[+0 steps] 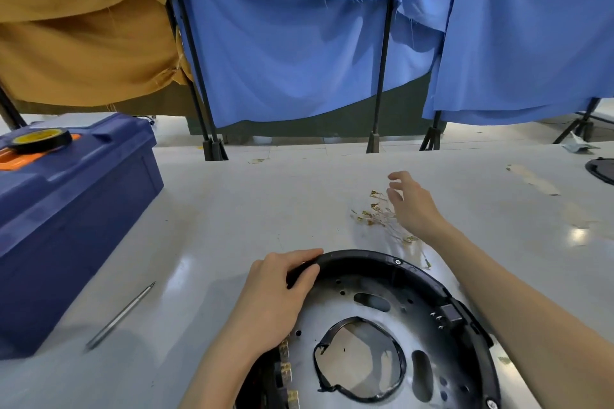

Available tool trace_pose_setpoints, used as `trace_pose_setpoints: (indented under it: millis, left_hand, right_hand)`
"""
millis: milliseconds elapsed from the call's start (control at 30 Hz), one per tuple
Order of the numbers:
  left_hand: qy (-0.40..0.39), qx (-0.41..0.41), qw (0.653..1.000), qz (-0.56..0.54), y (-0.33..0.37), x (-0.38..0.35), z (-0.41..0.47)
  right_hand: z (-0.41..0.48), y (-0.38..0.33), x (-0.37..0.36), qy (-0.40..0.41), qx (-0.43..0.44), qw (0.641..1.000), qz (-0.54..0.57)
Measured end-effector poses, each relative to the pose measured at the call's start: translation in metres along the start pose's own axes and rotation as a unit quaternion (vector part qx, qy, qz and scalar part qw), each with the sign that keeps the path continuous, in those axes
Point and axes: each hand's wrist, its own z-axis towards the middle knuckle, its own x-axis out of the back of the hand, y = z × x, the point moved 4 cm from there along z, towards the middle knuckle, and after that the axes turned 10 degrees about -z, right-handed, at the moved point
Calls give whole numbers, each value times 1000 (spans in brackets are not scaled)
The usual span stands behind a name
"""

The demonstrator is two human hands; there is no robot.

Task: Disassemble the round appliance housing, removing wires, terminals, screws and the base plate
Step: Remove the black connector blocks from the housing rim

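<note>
Two hands apart. Left hand (275, 289) gripped far-left rim of round housing (365, 257), which lay near, centre-right on worktop (232, 209), metal base plate (332, 319) inside. Right hand (412, 206) hovered with fingers relaxed, holding nothing, over loose wires (375, 212) farther right. Advice: steady rim, fetch screwdriver (119, 315) from left, seat tip squarely in rim screw (397, 262).

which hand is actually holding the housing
The left hand grips the round housing at its black rim; the right hand is open by the loose wires on the table, off the housing.
</note>
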Motion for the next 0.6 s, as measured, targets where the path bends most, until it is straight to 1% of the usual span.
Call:
trace_pose_setpoints:
  millis: [67,100,133,200,267,300,400,500,600]
  left_hand:
    - [-2,-5,1000,6,1,0,0]
    - [-4,-7,1000,9,2,0,0]
    - [-7,-10,1000,12,3,1,-1]
    - [-9,-19,1000,15,4,1,-1]
    - [-11,-27,999,21,5,1,-1]
    - [-11,-30,999,26,6,2,-1]
    - [-5,-36,998,42,9,6,-3]
    - [7,-29,998,46,8,13,-7]
    - [15,-13,1000,21,7,18,-11]
  right_hand:
    - [-13,-7,16,45,9,999,29]
    - [-22,-12,23,53,21,998,42]
    - [-32,-16,28,41,36,996,66]
    - [-59,-27,32,-44,71,990,115]
    - [-86,-34,32,-131,108,981,93]
    - [-95,-33,31,-155,124,978,67]
    - [-114,-28,26,-180,148,972,24]
    - [-123,-27,20,-187,143,969,78]
    - [-128,-28,14,-179,135,967,119]
